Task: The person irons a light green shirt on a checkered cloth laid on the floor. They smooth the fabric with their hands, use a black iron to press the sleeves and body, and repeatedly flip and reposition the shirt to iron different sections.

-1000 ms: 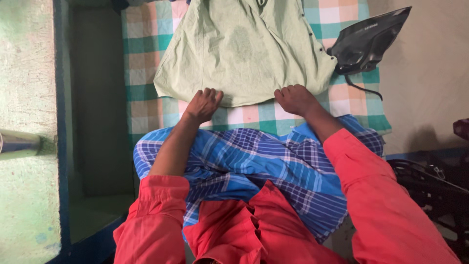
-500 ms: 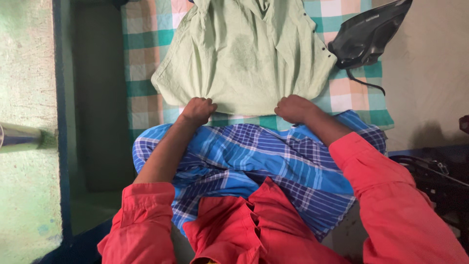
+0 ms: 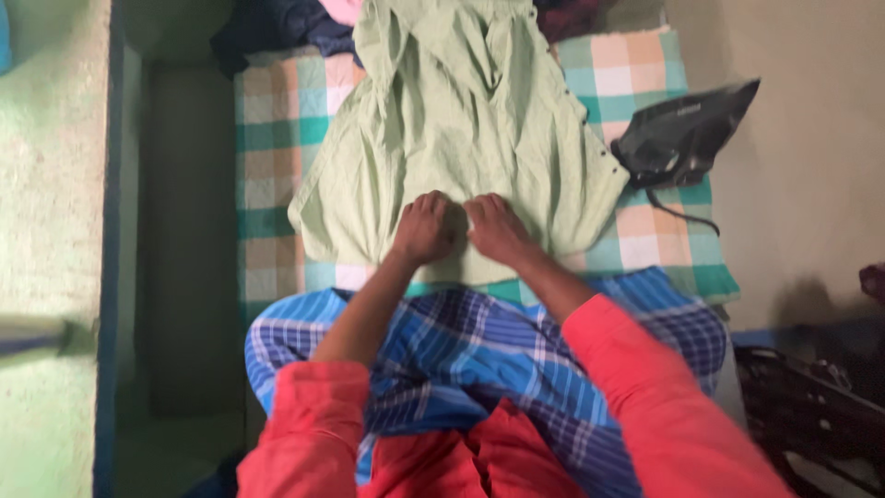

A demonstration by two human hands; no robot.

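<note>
A pale green shirt is spread flat over a checked cloth, its hem toward 6 o'clock. Both the left hand and right hand are clenched on the hem's middle, side by side, bunching the fabric. A black iron is parked at 3 o'clock, off the shirt.

A pale green wall with a dark blue edge runs down the left side. To the right lies a dull beige floor, dimly lit, with dark clutter in the lower corner. A heap of dark clothes sits at the far end.
</note>
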